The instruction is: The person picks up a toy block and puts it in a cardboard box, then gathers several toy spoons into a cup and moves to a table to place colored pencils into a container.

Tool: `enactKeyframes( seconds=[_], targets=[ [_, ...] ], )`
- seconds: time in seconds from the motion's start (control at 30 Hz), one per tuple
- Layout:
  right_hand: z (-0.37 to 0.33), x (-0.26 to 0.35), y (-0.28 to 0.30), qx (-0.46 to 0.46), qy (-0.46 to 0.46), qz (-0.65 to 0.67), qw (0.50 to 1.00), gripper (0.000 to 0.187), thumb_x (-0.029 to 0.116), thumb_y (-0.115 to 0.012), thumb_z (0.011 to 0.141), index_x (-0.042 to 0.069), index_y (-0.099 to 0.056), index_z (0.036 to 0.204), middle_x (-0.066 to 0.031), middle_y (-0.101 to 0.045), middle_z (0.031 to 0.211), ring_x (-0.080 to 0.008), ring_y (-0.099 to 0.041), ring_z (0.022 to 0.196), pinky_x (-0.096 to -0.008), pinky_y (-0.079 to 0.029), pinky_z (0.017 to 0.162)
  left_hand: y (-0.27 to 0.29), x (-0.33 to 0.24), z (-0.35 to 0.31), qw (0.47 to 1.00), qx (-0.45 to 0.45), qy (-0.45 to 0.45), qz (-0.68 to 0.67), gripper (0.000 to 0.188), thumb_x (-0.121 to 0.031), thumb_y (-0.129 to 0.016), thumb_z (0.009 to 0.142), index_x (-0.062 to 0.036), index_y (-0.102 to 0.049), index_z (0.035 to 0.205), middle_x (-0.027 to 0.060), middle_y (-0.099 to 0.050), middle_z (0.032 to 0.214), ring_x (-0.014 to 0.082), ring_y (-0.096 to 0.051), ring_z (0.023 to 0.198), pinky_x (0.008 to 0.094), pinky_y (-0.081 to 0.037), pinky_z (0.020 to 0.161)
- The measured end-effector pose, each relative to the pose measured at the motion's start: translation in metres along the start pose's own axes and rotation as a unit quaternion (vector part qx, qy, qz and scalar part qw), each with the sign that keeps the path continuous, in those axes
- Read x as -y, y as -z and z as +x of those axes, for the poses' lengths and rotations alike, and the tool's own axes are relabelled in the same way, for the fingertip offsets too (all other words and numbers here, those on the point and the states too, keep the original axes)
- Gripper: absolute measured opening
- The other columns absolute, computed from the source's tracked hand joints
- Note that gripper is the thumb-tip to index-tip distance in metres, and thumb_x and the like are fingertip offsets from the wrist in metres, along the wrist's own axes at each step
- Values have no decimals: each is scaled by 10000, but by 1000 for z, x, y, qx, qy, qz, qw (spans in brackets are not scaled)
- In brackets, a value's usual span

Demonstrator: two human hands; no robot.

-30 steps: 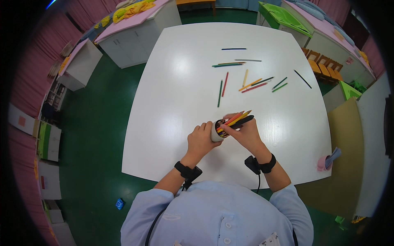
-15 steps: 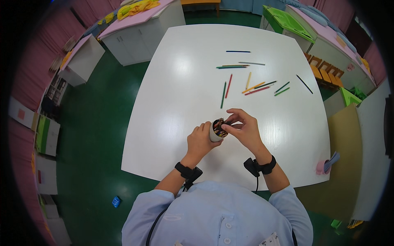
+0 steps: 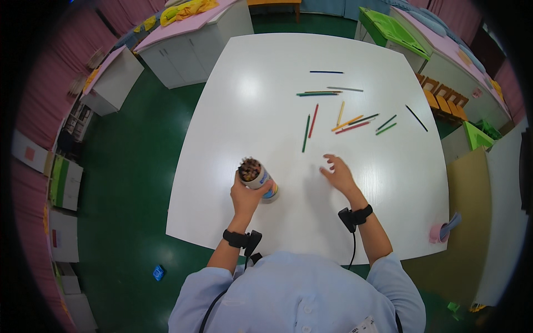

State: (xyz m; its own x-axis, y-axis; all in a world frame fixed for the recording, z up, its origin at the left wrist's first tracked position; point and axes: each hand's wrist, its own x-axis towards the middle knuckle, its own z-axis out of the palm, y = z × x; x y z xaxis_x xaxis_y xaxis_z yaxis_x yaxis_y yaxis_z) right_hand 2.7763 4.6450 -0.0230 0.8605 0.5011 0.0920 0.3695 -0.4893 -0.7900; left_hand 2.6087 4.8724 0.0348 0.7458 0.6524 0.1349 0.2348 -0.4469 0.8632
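Observation:
My left hand (image 3: pixel 246 196) is wrapped round a white cylindrical tube (image 3: pixel 270 190) with coloured print, packed with coloured pencils (image 3: pixel 249 168) whose ends show at its mouth. The tube is at the left middle of the table, tilted a little. My right hand (image 3: pixel 339 175) is held above the table with fingers apart and nothing in them. Beyond it lie loose pencils: a green pencil (image 3: pixel 306 133), a red pencil (image 3: pixel 313 121), a yellow pencil (image 3: pixel 340 113) and an orange pencil (image 3: pixel 347 123), with several more nearby.
The white table (image 3: pixel 216 139) spreads before me. A pink cup (image 3: pixel 437 233) stands at its right front edge. Wooden chairs (image 3: pixel 444 100) are beyond the right side; a white cabinet (image 3: pixel 194 53) is at the far left. A small blue object (image 3: pixel 159 272) lies on the green floor (image 3: pixel 127 211).
My left hand has carried the pencil tube to the left, and it now stands more upright. My right hand has come away from the tube's mouth, its fingers spread.

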Motion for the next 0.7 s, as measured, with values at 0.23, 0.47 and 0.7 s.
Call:
enactKeyframes(
  seconds=[0.23, 0.47, 0.7],
  targets=[
    [40, 10, -34, 40, 22, -185, 982, 590, 234, -683, 809, 107, -445, 1334, -215, -423, 1327, -359, -442, 1179, -431, -442, 946, 15, -3, 15, 995, 29, -7, 95, 609, -280, -870, 608, -33, -564, 1074, 122, -693, 972, 232, -685, 895, 348, -558, 767],
    [67, 3, -57, 25, 140, -270, 952, 584, 330, -634, 857, 96, -438, 1354, -183, -331, 1459, -337, -328, 1332, -470, -350, 1027, 4, -6, 21, 993, 27, -45, 108, 656, -347, -864, 592, -73, -550, 1099, 98, -696, 944, 247, -694, 853, 350, -557, 714],
    [70, -15, -45, 61, 78, -228, 969, 571, 282, -625, 862, 4, -435, 1324, -192, -348, 1449, -333, -315, 1353, -430, -364, 1050, 5, 0, 34, 993, 52, -43, 100, 643, -351, -862, 591, -75, -556, 1085, 96, -696, 944, 241, -694, 848, 342, -558, 719]
  ],
)
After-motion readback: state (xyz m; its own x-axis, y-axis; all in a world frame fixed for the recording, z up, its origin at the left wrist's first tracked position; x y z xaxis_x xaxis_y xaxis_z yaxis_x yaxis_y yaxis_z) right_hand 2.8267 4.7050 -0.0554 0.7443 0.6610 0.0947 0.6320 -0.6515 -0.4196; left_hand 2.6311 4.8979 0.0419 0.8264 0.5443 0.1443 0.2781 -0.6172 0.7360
